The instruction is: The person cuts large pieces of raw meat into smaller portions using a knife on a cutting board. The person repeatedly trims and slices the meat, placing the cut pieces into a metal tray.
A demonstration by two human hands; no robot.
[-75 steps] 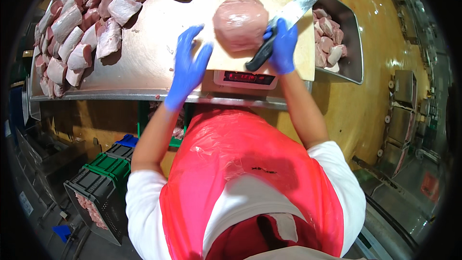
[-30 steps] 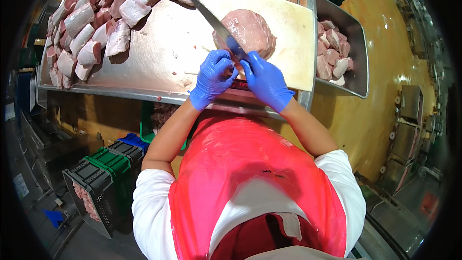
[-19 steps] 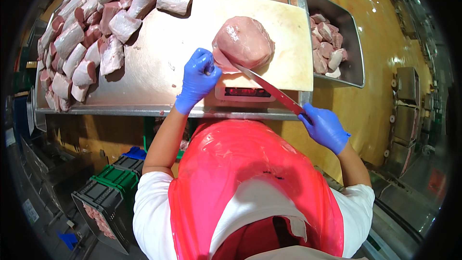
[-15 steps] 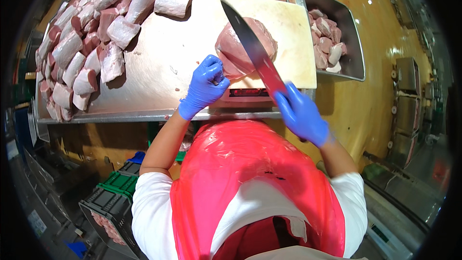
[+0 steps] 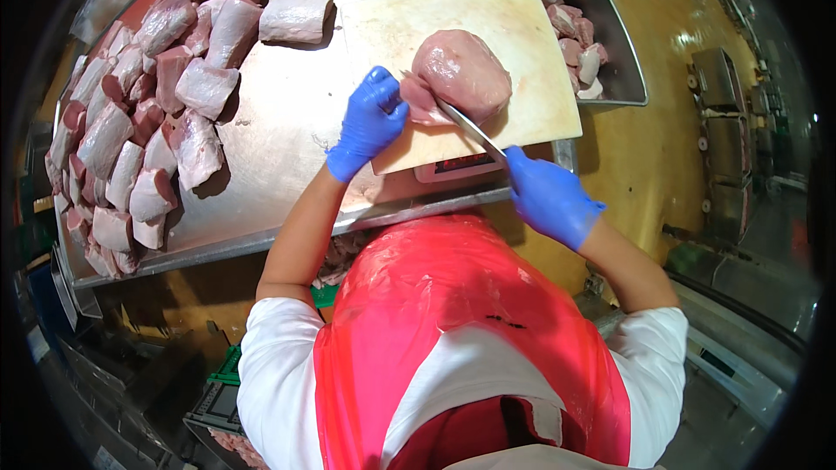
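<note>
A rounded piece of raw pink meat (image 5: 461,74) lies on a pale cutting board (image 5: 535,43), with a thin flap of meat (image 5: 421,103) at its left. My right hand (image 5: 550,196) is closed round the handle of a knife (image 5: 475,133). The blade points up and left, its tip at the join of flap and meat. My left hand (image 5: 373,122), in a blue glove like the right, is closed in a fist against the flap's left edge. Whatever lies inside those fingers is hidden.
Many cut meat chunks (image 5: 109,135) are heaped on the left of the metal table (image 5: 270,139); one chunk (image 5: 296,17) lies apart. A metal tub (image 5: 623,65) at the right holds smaller pieces. A scale display (image 5: 461,162) shows under the board's front edge.
The knife has come down from above the meat to the seam beside the flap. My left fist has shifted slightly up. The table and board appear turned as the view moved.
</note>
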